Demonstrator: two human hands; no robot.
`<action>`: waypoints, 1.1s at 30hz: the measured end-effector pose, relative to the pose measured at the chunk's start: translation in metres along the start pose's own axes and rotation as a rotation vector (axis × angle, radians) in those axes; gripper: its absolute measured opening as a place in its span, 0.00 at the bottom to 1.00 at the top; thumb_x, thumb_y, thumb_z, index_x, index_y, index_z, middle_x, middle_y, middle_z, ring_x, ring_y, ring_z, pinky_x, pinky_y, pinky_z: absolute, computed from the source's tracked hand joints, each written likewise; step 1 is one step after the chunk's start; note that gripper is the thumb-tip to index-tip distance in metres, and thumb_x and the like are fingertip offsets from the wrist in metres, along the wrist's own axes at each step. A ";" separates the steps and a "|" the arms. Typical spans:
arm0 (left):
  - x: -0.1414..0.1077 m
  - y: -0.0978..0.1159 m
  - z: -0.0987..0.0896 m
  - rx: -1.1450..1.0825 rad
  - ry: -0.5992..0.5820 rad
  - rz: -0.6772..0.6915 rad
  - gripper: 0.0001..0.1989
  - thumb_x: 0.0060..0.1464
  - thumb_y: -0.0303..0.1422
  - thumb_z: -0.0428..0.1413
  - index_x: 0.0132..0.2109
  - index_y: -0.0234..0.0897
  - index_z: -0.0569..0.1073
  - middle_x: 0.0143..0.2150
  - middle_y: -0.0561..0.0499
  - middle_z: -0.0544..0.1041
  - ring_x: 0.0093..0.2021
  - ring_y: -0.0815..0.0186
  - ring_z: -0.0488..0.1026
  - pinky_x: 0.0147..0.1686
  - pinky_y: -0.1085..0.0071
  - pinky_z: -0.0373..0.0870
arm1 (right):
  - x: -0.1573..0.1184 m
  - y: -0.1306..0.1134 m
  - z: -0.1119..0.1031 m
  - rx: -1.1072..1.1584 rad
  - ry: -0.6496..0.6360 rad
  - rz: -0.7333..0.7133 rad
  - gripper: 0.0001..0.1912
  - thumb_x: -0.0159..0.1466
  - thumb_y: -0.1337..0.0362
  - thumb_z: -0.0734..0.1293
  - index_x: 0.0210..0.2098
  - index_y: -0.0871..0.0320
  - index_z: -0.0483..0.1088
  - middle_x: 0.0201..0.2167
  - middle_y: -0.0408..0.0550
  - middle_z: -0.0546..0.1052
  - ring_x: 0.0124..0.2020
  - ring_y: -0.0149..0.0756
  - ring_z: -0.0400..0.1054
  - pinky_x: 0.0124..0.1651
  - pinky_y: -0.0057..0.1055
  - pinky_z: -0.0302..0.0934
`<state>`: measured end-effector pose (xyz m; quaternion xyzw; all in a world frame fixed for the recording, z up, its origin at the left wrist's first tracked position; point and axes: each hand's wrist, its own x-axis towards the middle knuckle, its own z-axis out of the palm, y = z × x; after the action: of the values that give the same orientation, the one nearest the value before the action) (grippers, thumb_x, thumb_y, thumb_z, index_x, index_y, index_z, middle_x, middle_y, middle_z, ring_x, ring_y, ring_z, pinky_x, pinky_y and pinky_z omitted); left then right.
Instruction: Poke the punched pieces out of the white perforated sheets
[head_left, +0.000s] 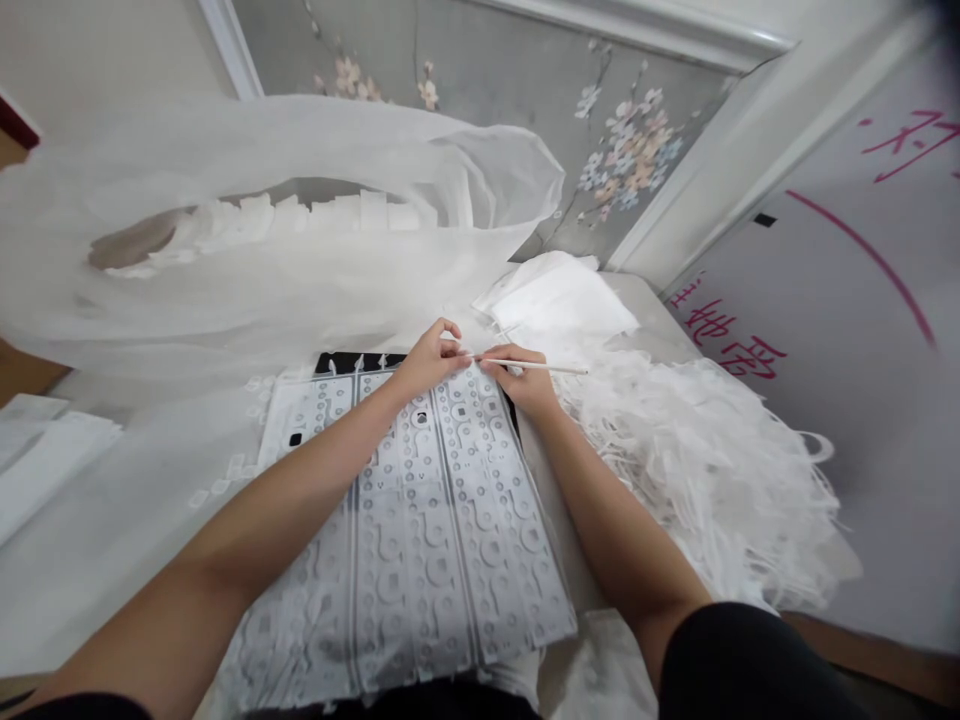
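A thin white stick with a narrow tip [562,369], like a slim brush or pick, is pinched in my right hand [525,375], its tail pointing right. Close by on the left, my left hand [433,362] has its thumb and fingertips pressed together near the stick's tip. Whatever lies between those fingertips is too small to make out. Both hands are over the far edge of a pale sheet [420,540] covered in rows of cut-out shapes, circles and curves. Under its far edge shows a black board [330,362], with small white pieces standing along it.
A big open translucent bag [300,270] with white pieces inside lies beyond the sheet. A heap of white strips [697,470] is on the right, with folded white sheets [562,297] behind. White strips [60,450] lie far left. A whiteboard [847,380] with red writing stands right.
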<state>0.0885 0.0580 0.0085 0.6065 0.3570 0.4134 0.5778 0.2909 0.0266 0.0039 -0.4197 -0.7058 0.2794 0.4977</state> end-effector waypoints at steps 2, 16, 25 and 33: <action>0.000 0.000 0.000 -0.002 0.005 0.007 0.22 0.49 0.34 0.65 0.44 0.42 0.60 0.27 0.60 0.71 0.24 0.74 0.65 0.27 0.77 0.60 | 0.000 -0.002 0.001 -0.054 0.003 -0.030 0.09 0.63 0.56 0.71 0.37 0.54 0.79 0.37 0.49 0.82 0.40 0.40 0.76 0.46 0.38 0.71; 0.001 -0.001 -0.001 -0.054 0.018 -0.008 0.23 0.48 0.33 0.66 0.44 0.42 0.61 0.27 0.61 0.71 0.23 0.75 0.65 0.28 0.78 0.59 | 0.002 -0.012 0.001 -0.399 -0.124 -0.178 0.11 0.70 0.63 0.62 0.39 0.51 0.77 0.39 0.47 0.82 0.45 0.43 0.72 0.56 0.42 0.64; 0.002 -0.003 -0.001 -0.003 0.032 -0.036 0.22 0.49 0.33 0.66 0.44 0.43 0.61 0.27 0.60 0.72 0.22 0.74 0.64 0.26 0.77 0.60 | 0.001 -0.016 -0.003 -0.274 0.107 -0.095 0.08 0.67 0.58 0.66 0.38 0.52 0.76 0.37 0.49 0.80 0.41 0.42 0.73 0.48 0.38 0.67; 0.000 0.001 0.002 0.014 0.043 -0.052 0.21 0.49 0.31 0.64 0.44 0.42 0.61 0.27 0.60 0.71 0.22 0.74 0.64 0.26 0.77 0.60 | -0.002 -0.020 -0.002 -0.237 0.166 0.003 0.10 0.67 0.58 0.62 0.37 0.54 0.74 0.24 0.43 0.74 0.25 0.35 0.66 0.33 0.33 0.63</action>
<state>0.0899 0.0575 0.0098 0.5920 0.3879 0.4086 0.5762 0.2868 0.0151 0.0197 -0.4982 -0.6896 0.1595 0.5008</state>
